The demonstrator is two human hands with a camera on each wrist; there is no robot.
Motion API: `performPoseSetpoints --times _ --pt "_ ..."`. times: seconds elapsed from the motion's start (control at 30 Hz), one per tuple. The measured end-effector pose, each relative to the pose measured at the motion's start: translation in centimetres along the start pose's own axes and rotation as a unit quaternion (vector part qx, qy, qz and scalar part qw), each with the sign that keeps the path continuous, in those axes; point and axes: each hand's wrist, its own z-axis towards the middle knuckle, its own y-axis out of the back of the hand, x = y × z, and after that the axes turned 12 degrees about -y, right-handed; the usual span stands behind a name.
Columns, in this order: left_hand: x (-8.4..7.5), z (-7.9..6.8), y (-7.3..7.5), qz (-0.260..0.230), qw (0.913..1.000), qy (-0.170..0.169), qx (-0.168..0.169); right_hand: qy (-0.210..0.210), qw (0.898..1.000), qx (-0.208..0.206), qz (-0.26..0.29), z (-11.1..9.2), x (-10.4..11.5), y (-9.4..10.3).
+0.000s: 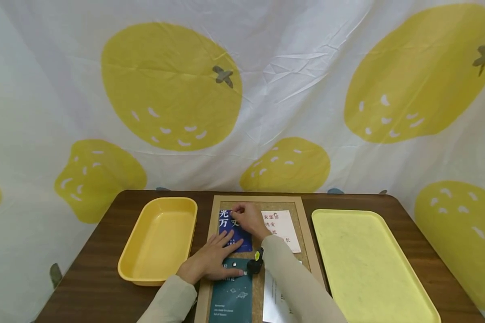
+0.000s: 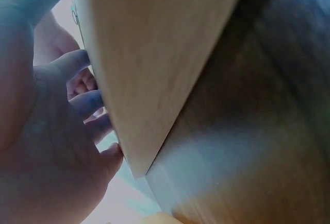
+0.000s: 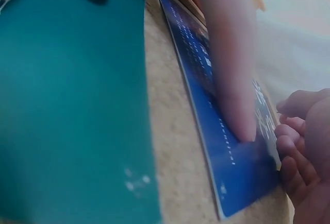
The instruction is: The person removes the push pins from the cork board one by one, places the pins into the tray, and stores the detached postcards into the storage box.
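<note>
Two hands work on the cork board [image 1: 305, 233], which lies on the surface between the deep yellow tray [image 1: 157, 242] and the flat yellow tray [image 1: 372, 264]. Head view: the left hand [image 1: 210, 262] lies flat, fingers straight, across the blue card [image 1: 233, 233] and teal card [image 1: 232, 291]. The right hand [image 1: 248, 219] is nearer the blue card's top edge, fingers curled there, seemingly pinching a pin. The card's long axis runs away from the person.

Left wrist: only the board's wooden frame [image 2: 154, 54] and relaxed fingers [image 2: 85, 103].

Right wrist: one left finger [image 3: 229, 64] presses the blue card [image 3: 232, 162]; right fingers [image 3: 304, 131] curl at its far end.
</note>
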Motion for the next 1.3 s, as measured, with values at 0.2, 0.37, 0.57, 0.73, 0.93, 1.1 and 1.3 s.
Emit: performPoseSetpoints --times 0.2,0.37,0.57,0.73,0.93,1.1,1.3 --pt "-0.1 0.0 0.1 0.0 1.0 0.002 0.005 -0.005 1.0 0.017 0.003 0.2 0.0 0.5" --pt "0.0 0.0 0.1 0.0 0.9999 0.009 0.007 0.003 1.0 0.027 -0.001 0.3 -0.1 1.2" --pt "0.2 0.1 0.0 0.002 0.9999 0.01 0.009 0.013 1.0 0.021 -0.012 0.2 -0.3 1.6" --pt "0.1 0.1 0.0 -0.003 0.9999 0.012 0.011 0.036 0.999 0.012 -0.015 0.1 -0.1 2.0" --pt "0.1 0.2 0.0 -0.002 0.9998 0.014 0.011 0.073 0.997 -0.001 -0.011 0.1 0.1 3.0" --pt "0.0 0.1 0.0 -0.004 0.9998 0.018 0.012 0.085 0.996 -0.003 -0.005 0.1 -0.2 4.2" --pt "0.0 0.1 0.0 -0.005 0.9999 0.014 0.008 0.082 0.997 -0.011 -0.002 -0.3 -0.6 5.8"
